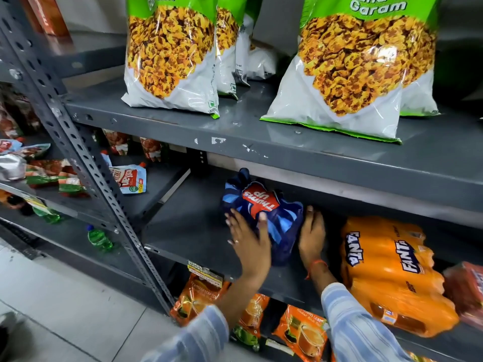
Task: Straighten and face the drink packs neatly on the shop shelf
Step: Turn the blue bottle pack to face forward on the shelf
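The blue pack, mid-frame on the shelf, is pressed between left hand and right hand, both grips wide.

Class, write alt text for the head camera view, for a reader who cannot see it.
The left hand and right hand press either side of a blue Thums Up pack, label upside down, on a grey metal shelf. An orange Fanta pack lies to its right; green-and-white snack bags stand on the shelf above.

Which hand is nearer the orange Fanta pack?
Right. The right hand sits between the blue pack and the Fanta pack; the left hand is beyond the blue pack.
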The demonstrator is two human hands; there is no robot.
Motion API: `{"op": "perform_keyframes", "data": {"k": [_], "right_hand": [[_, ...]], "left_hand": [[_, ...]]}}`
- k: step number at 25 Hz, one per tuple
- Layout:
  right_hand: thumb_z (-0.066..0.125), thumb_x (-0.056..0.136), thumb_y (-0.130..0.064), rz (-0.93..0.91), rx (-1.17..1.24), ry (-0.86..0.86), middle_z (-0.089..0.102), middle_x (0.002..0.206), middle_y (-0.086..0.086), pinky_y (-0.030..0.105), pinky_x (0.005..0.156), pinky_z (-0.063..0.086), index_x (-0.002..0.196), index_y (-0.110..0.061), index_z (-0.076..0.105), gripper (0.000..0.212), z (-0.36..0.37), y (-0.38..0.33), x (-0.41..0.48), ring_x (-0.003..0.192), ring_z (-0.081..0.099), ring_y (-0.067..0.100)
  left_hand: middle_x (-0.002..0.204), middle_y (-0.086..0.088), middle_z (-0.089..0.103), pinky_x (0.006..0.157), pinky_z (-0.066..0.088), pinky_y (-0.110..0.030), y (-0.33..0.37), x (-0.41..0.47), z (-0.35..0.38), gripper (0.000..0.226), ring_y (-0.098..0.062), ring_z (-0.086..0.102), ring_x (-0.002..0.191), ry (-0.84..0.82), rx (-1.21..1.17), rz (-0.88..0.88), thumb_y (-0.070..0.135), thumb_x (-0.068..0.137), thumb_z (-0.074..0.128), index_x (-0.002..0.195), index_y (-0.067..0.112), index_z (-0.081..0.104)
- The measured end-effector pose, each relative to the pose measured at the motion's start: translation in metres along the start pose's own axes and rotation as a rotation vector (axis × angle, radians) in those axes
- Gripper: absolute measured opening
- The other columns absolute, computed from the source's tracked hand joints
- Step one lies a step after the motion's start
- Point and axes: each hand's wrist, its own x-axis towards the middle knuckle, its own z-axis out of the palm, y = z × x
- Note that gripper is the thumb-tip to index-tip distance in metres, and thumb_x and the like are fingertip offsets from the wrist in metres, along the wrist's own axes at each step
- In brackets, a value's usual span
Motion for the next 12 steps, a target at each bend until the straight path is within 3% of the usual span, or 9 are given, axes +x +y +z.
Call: {"op": "perform_keyframes", "data": {"k": [3,5,7,9,12], "right_hand": [[0.034,0.102,-0.027,0.057,0.063,-0.112,0.067,0.100,0.014,0.003,0.060,0.044,0.104,0.001,0.066,0.042,0.003,0.003,-0.007,0.089,0.061,0.020],[0.039,0.100,-0.021,-0.004,0.031,-0.119,0.070,0.093,0.018,0.013,0.062,0.049,0.096,0.002,0.069,0.038,-0.001,0.009,-0.009,0.082,0.061,0.021],[0.044,0.098,-0.017,-0.079,-0.057,-0.085,0.072,0.087,0.027,0.028,0.064,0.045,0.082,0.007,0.070,0.038,-0.002,0.015,-0.014,0.072,0.059,0.021],[0.045,0.096,-0.022,-0.095,-0.086,-0.069,0.071,0.078,0.029,0.027,0.061,0.039,0.069,0.008,0.066,0.045,0.004,0.022,-0.023,0.066,0.057,0.021],[0.040,0.088,-0.041,-0.134,-0.088,-0.082,0.073,0.083,0.026,0.028,0.067,0.040,0.074,0.008,0.067,0.057,0.016,0.027,-0.043,0.077,0.059,0.015]], "left_hand": [[0.158,-0.003,-0.014,0.120,-0.001,-0.042,0.000,-0.033,0.021,0.131,-0.020,-0.013,0.146,-0.132,-0.092,0.054,0.096,0.048,0.030,0.146,0.019,-0.011],[0.158,-0.006,-0.016,0.120,0.000,-0.042,0.001,-0.025,0.023,0.136,-0.023,-0.015,0.145,-0.106,-0.045,0.044,0.095,0.046,0.033,0.146,0.015,-0.013],[0.159,-0.009,-0.011,0.120,0.002,-0.043,-0.001,-0.012,0.014,0.124,-0.024,-0.011,0.146,-0.078,-0.050,0.042,0.086,0.059,0.040,0.146,0.013,-0.009],[0.160,-0.008,0.000,0.121,0.012,-0.045,-0.015,0.004,-0.002,0.104,-0.023,0.001,0.147,-0.068,-0.063,0.081,0.071,0.072,0.050,0.147,0.018,0.000],[0.156,-0.007,0.022,0.113,0.031,-0.053,-0.037,0.034,-0.040,0.075,-0.026,0.025,0.142,-0.157,-0.080,0.193,0.072,0.073,0.048,0.138,0.048,0.019]]}}
